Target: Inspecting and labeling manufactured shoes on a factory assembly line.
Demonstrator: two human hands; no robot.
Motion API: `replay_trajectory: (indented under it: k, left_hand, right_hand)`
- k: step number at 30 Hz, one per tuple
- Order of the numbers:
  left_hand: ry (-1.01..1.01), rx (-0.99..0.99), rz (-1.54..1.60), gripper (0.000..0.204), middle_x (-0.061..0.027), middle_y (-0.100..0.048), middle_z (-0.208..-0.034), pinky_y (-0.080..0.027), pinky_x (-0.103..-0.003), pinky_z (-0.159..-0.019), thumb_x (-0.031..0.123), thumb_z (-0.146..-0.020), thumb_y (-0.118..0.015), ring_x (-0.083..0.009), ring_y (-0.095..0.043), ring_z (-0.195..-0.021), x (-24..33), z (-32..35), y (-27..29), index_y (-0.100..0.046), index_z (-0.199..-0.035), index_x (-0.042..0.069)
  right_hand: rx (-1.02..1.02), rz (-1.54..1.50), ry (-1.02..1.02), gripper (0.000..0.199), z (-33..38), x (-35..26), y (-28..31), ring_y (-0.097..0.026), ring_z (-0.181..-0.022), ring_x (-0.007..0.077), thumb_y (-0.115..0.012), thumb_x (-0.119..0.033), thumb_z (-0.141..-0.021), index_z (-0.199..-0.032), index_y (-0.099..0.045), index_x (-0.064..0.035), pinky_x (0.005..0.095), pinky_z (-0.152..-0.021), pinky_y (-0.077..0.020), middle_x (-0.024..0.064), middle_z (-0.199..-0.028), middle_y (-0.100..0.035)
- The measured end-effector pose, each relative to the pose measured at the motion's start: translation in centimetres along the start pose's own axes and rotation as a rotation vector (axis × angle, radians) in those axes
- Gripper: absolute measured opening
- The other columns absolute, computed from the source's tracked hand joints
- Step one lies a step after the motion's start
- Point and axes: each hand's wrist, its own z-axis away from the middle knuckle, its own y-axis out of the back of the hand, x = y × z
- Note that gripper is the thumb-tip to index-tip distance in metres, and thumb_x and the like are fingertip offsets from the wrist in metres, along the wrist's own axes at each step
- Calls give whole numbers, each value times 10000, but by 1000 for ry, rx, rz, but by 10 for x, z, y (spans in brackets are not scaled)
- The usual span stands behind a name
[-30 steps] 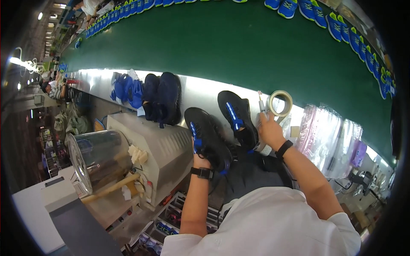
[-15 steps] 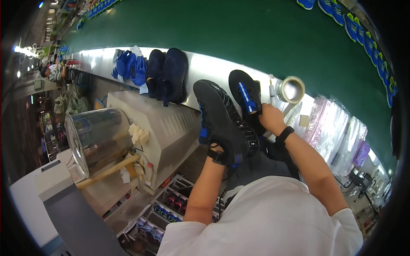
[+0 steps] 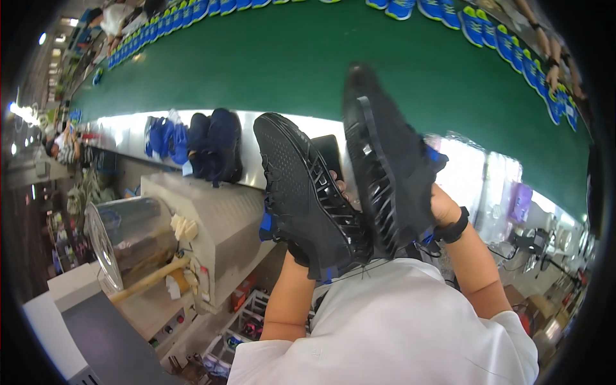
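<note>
Two black sneakers with blue trim are held up side by side before me, their ridged sidewalls facing each other. My left hand (image 3: pixel 340 184) grips the left sneaker (image 3: pixel 298 186); most of the hand is hidden behind it and only some fingertips show between the pair. Around the heel part of the right sneaker (image 3: pixel 391 160) my right hand (image 3: pixel 444 206) is closed, with its fingers largely out of sight behind the shoe. The right sneaker's toe is blurred. A dark, smooth-edged thing (image 3: pixel 327 153) shows behind the left sneaker; its kind is unclear.
Beyond a metal ledge lies a green belt (image 3: pixel 256 83) with rows of blue shoes (image 3: pixel 443 13). Dark navy shoes (image 3: pixel 221 144) and blue shoe pieces (image 3: pixel 167 136) rest on the ledge. Clear plastic bags (image 3: pixel 481 170) lie right. A machine with a metal drum (image 3: pixel 131 234) stands left.
The right sneaker has been lifted from near the ledge and turned beside the left one. The left sneaker has shifted slightly left in view. Co-workers' arms now show at the upper right.
</note>
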Motion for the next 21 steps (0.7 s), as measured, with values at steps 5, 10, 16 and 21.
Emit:
replay_trajectory:
  k: [5,10,16,21]
  left_hand:
    - [105,-29,-56,390,-97,-568,-1072,-469,-404,-891,272,-908,-516,-233,-547,-1050,-23,-17,-23,-479,-1210,29]
    - [197,-39,-118,416,-104,-556,-1100,-465,-410,-897,297,-905,-513,-243,-539,-1066,-41,-30,-44,-470,-1222,31]
    - [287,-24,-175,448,-114,-541,-1134,-460,-417,-904,328,-902,-510,-254,-529,-1084,-54,-31,-58,-460,-1236,34]
    - [310,3,-219,475,-122,-529,-1162,-456,-423,-910,353,-899,-506,-264,-521,-1099,-67,-41,-63,-451,-1248,36]
  right_hand:
    - [8,293,142,421,32,-26,2,-536,-1054,199,-541,-14,-793,-1206,-504,57,317,-912,-427,135,-1175,-582]
    - [-5,418,116,356,57,-50,1,-552,-1033,282,-553,23,-746,-1099,-580,50,322,-941,-411,155,-1177,-580]
    - [29,487,164,387,72,-76,-16,-554,-1074,247,-494,70,-754,-1134,-560,52,334,-925,-419,168,-1178,-576]
    - [106,491,83,386,77,-83,-16,-556,-1074,246,-501,67,-755,-1137,-555,51,337,-922,-419,173,-1155,-589]
